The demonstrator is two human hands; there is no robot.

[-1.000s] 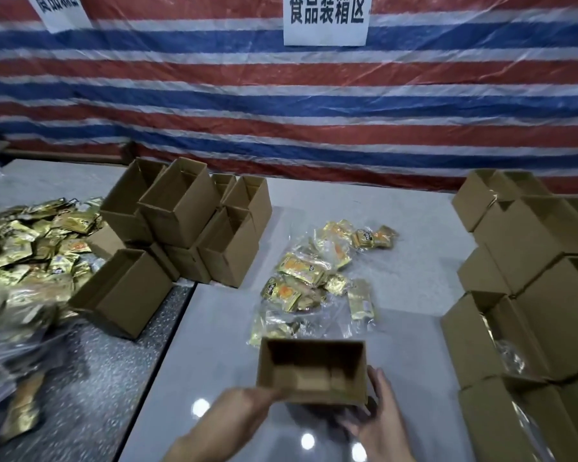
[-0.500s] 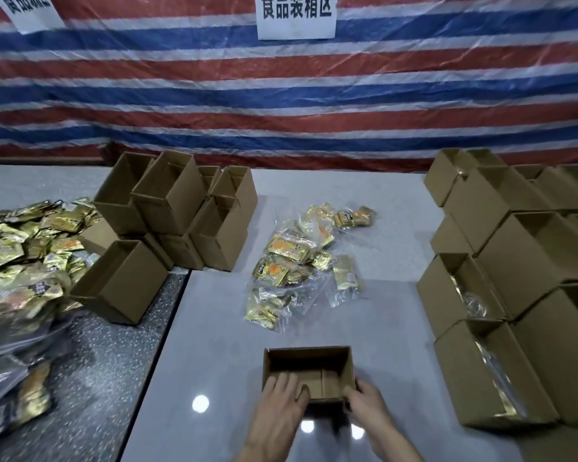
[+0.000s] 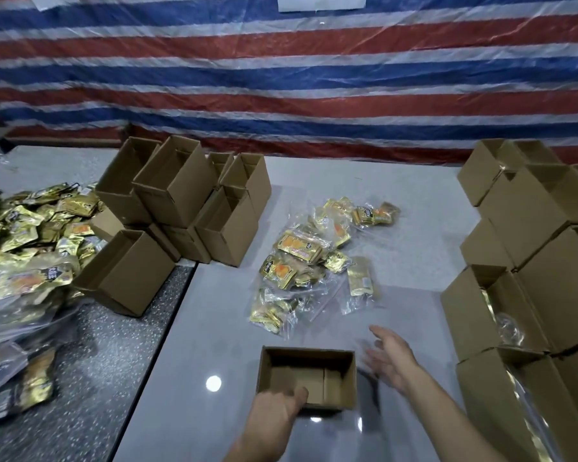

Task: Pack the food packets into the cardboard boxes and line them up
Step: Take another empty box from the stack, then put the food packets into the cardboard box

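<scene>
Where the head view looks down on the grey bench (image 3: 214,328), one open box (image 3: 306,378) stands upright near the front edge, mouth up, its bottom flaps showing. The left hand (image 3: 274,415) holds the box's near wall with the thumb hooked over the rim; its fingers are hidden beneath. The right hand (image 3: 389,358) hovers just right of the box, clear of it, fingers spread and blurred. Beyond the box, food packets (image 3: 314,261) in clear bags lie loose at mid-bench. A stack of empty boxes (image 3: 181,195) sits at left rear, some tilted. A larger heap of gold packets (image 3: 30,235) lies further left. Packed boxes (image 3: 531,295) stand stacked along the right side, with foil showing in the two nearest. A striped tarp (image 3: 281,78) hangs behind.
</scene>
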